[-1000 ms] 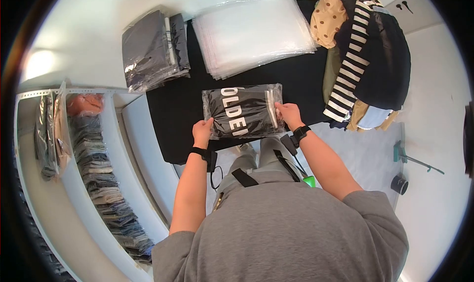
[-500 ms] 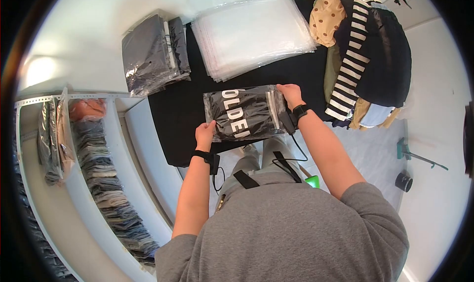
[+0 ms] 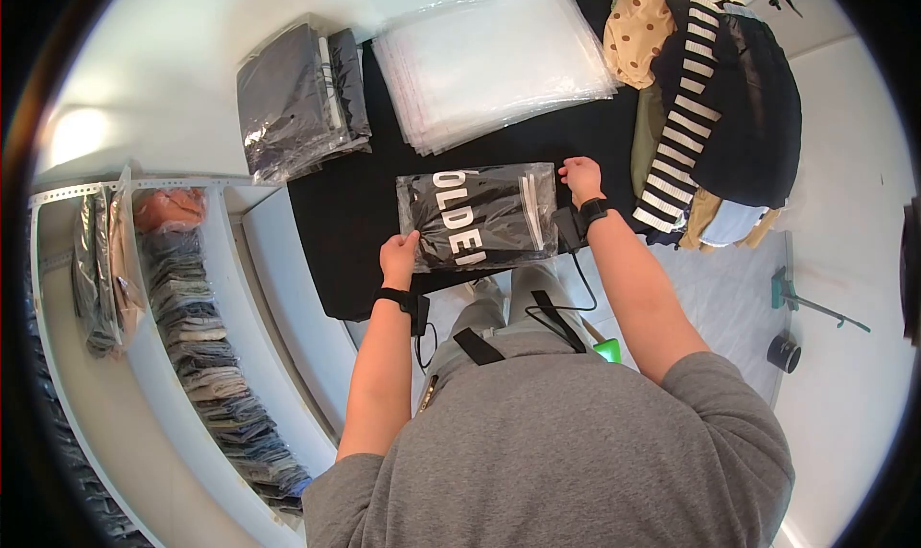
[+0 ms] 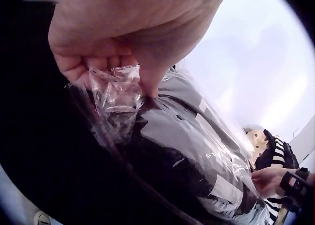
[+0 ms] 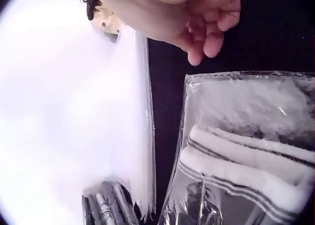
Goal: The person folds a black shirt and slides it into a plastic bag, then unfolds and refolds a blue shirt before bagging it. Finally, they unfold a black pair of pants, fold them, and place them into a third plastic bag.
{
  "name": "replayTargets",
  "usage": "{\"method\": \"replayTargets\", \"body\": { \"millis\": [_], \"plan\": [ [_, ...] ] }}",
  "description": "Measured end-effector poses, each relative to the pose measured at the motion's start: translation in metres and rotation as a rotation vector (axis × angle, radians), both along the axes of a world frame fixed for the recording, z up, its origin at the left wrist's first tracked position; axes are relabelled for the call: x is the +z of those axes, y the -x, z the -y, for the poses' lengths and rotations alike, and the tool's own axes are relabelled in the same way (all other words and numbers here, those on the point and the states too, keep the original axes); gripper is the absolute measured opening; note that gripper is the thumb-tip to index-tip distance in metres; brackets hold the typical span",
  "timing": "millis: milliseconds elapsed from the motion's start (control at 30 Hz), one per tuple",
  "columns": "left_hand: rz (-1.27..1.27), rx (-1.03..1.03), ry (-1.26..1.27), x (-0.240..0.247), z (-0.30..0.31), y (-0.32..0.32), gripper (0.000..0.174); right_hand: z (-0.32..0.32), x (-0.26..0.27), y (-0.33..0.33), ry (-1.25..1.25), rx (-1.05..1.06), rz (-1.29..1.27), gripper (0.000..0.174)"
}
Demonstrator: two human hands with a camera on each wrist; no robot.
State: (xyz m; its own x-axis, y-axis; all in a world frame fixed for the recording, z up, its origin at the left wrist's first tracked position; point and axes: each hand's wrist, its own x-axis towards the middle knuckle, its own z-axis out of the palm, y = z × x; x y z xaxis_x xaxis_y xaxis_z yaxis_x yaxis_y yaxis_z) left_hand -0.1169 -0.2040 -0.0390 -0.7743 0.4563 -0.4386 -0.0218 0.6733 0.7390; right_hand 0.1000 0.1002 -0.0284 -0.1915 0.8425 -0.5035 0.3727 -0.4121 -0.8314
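Note:
A folded black garment with white letters, in a clear plastic bag [image 3: 480, 217], lies near the front edge of the black-covered table. At its left edge my left hand [image 3: 399, 256] pinches the plastic; the left wrist view shows the crumpled film between thumb and fingers of that hand [image 4: 133, 33]. Just off the bag's right side is my right hand [image 3: 581, 179], touching nothing. In the right wrist view the fingers of this hand [image 5: 182, 18] are loosely curled above the bag's corner, with white striped trim [image 5: 246, 171] showing through the film.
Flat clear bags [image 3: 494, 68] are stacked at the back middle. Packed dark garments [image 3: 288, 102] lie at the back left. Loose clothes, including a striped piece [image 3: 681, 131], are heaped at the right. Shelves of folded clothes [image 3: 206, 346] stand at the left.
My right hand has let go of the bag's right side and moved slightly away to the right. The left hand has kept its pinch on the left edge.

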Motion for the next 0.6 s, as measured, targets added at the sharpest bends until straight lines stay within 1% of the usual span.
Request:
{"method": "replayTargets", "body": {
  "millis": [33,67,133,167,233,267,333,367,400,433,467,500,533,567,600],
  "plan": [
    [0.0,-0.001,0.001,0.002,0.0,0.0,0.039,0.0,-0.001,-0.001,-0.035,-0.056,0.038,0.023],
    [0.008,-0.005,0.017,0.004,0.0,0.0,0.038,-0.001,-0.002,-0.003,-0.034,-0.057,0.038,0.023],
    [0.019,-0.01,0.033,0.012,-0.003,-0.002,0.038,0.0,0.009,-0.006,-0.033,0.147,0.12,0.034],
    [0.022,-0.001,0.01,0.016,-0.004,-0.003,0.038,0.0,0.006,-0.009,-0.032,0.146,0.122,0.034],
    [0.023,0.009,-0.01,0.014,-0.002,-0.002,0.038,0.003,-0.006,-0.013,-0.246,0.342,0.374,0.047],
    [0.051,-0.004,-0.001,0.014,-0.002,0.0,0.037,0.003,-0.011,-0.016,-0.246,0.344,0.372,0.047],
    [0.08,-0.017,0.008,0.013,-0.001,0.002,0.036,0.02,0.007,-0.026,-0.181,0.528,0.459,0.063],
    [0.224,0.046,-0.082,0.014,0.0,0.003,0.034,0.033,0.013,-0.029,-0.067,0.525,0.335,0.065],
    [0.368,0.108,-0.174,0.017,0.0,0.003,0.033,0.043,0.019,-0.031,0.108,0.537,0.257,0.053],
    [0.368,0.109,-0.175,0.02,0.001,0.004,0.033,0.057,0.022,-0.032,0.279,0.464,0.085,0.043],
    [0.435,0.099,-0.19,0.024,0.004,0.006,0.031,0.067,0.027,-0.033,0.446,0.387,-0.089,0.035],
    [0.501,0.089,-0.205,0.025,0.007,0.008,0.03,0.068,0.031,-0.034,0.529,0.394,-0.141,0.021],
    [0.499,0.09,-0.207,0.025,0.009,0.009,0.03,0.07,0.031,-0.034,0.527,0.396,-0.143,0.021],
    [0.476,0.027,-0.197,0.024,0.01,0.01,0.029,0.072,0.033,-0.034,0.521,0.417,-0.164,0.02],
    [0.454,-0.037,-0.186,0.022,0.012,0.01,0.028,0.074,0.032,-0.034,0.516,0.436,-0.185,0.023]
  ]
}}
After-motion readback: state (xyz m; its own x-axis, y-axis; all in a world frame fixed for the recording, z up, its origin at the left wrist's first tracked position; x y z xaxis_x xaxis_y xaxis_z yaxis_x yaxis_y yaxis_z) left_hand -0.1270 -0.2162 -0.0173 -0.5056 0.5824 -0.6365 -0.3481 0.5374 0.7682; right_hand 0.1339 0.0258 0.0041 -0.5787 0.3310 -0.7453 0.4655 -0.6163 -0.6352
